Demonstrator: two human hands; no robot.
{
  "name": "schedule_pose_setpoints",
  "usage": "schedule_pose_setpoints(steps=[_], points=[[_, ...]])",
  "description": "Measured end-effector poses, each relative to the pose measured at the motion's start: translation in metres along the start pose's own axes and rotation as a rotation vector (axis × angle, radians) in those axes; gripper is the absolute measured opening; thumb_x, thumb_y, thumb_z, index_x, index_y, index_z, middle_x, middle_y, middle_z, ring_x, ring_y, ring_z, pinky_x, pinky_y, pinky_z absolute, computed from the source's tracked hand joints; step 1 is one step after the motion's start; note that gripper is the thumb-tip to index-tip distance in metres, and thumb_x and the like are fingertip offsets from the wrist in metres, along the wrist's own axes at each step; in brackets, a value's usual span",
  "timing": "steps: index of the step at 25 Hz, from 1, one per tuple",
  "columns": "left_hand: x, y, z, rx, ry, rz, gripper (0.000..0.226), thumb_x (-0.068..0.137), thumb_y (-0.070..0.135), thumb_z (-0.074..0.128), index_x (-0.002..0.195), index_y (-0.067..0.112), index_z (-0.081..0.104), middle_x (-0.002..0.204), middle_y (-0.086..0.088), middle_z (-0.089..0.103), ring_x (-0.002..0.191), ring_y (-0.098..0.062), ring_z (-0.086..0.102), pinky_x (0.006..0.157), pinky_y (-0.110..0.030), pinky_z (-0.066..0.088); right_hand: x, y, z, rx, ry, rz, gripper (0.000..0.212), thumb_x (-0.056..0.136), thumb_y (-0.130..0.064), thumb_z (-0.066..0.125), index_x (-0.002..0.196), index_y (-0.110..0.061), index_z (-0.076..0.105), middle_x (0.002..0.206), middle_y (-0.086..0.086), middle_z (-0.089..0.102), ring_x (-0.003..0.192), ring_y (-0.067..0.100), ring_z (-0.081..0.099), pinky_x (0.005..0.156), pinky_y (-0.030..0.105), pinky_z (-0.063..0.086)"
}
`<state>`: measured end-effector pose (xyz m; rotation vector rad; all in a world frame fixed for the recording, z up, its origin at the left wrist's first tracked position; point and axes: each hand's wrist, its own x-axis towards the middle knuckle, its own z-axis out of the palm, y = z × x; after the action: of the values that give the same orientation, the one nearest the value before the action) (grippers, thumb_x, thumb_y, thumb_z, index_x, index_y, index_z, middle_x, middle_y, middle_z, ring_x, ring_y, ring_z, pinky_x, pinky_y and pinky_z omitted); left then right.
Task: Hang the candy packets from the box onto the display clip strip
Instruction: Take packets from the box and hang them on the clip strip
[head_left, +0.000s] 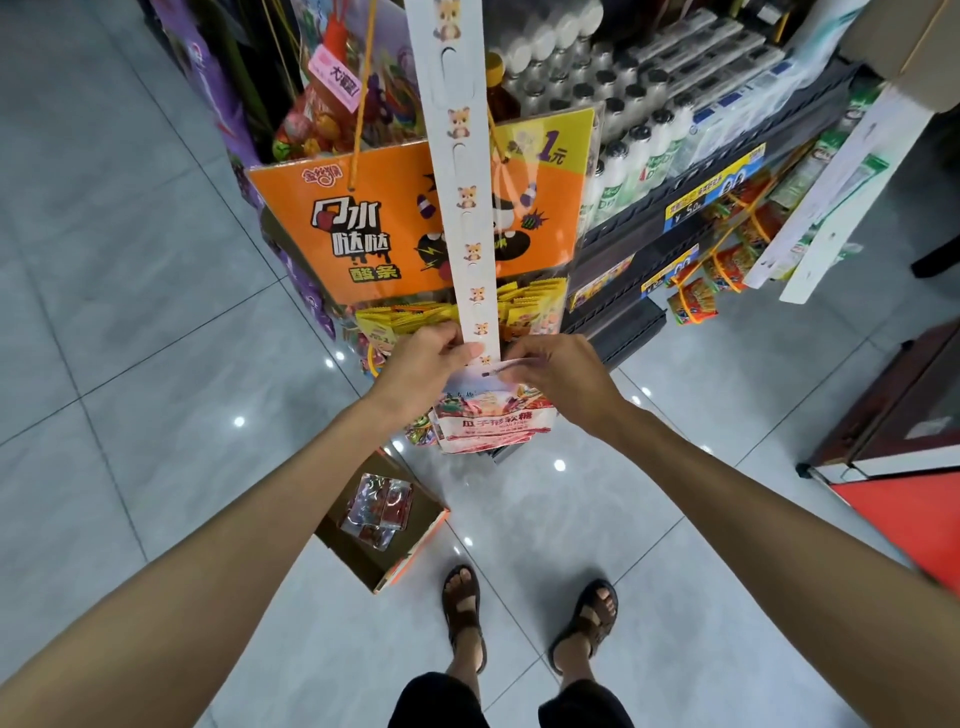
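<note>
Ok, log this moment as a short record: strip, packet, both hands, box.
strip: long white card clip strip printed with hamster pictures, hanging in front of an orange sign; visible upper slots empty
packet: red-and-white candy packet, top edge at the strip's bottom end
left hand: grips the strip's lower end
right hand: pinches the packet's top
box: brown cardboard box on the tiled floor, shiny red packets inside

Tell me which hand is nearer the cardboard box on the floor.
Left. The left hand grips the strip above the box; the right hand holds the packet farther right.
</note>
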<state>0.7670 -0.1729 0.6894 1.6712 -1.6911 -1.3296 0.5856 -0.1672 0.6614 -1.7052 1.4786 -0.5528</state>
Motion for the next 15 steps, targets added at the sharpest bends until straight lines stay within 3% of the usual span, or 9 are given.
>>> schedule_pose_setpoints(steps=[7,10,12,15], points=[[0.001,0.0,-0.001,0.028,-0.008,0.001,0.04,0.096,0.017,0.052,0.136,0.01,0.051,0.146,-0.001,0.048,0.131,-0.021,0.048,0.104,-0.036,0.045,0.004,-0.001,0.015,0.02,0.011,0.045,0.018,0.086,-0.021,0.069,0.088,-0.013,0.053,0.117,0.004,0.069,0.101,0.023,0.067,0.073,0.046,0.059],[0.003,-0.003,-0.001,0.014,-0.012,0.008,0.039,0.096,0.016,0.053,0.134,0.01,0.053,0.145,-0.002,0.048,0.129,-0.025,0.051,0.103,-0.042,0.048,0.003,0.001,0.02,-0.051,0.003,0.046,0.021,0.086,-0.02,0.069,0.09,-0.016,0.048,0.117,0.007,0.069,0.101,0.025,0.067,0.07,0.035,0.057],[0.002,-0.004,-0.001,0.019,-0.005,0.021,0.038,0.095,0.015,0.054,0.133,0.01,0.054,0.145,-0.002,0.049,0.127,-0.027,0.053,0.099,-0.043,0.05,0.003,0.004,0.023,-0.092,-0.004,0.054,0.021,0.087,-0.021,0.068,0.094,-0.017,0.048,0.118,0.007,0.068,0.102,0.025,0.066,0.07,0.031,0.053],[0.001,-0.004,0.001,0.054,0.018,0.039,0.036,0.095,0.016,0.054,0.131,0.009,0.055,0.145,-0.002,0.048,0.125,-0.027,0.056,0.096,-0.041,0.053,0.007,0.006,0.026,-0.111,0.003,0.038,0.023,0.087,-0.023,0.068,0.104,-0.013,0.057,0.119,0.007,0.069,0.102,0.026,0.067,0.079,0.037,0.056]])
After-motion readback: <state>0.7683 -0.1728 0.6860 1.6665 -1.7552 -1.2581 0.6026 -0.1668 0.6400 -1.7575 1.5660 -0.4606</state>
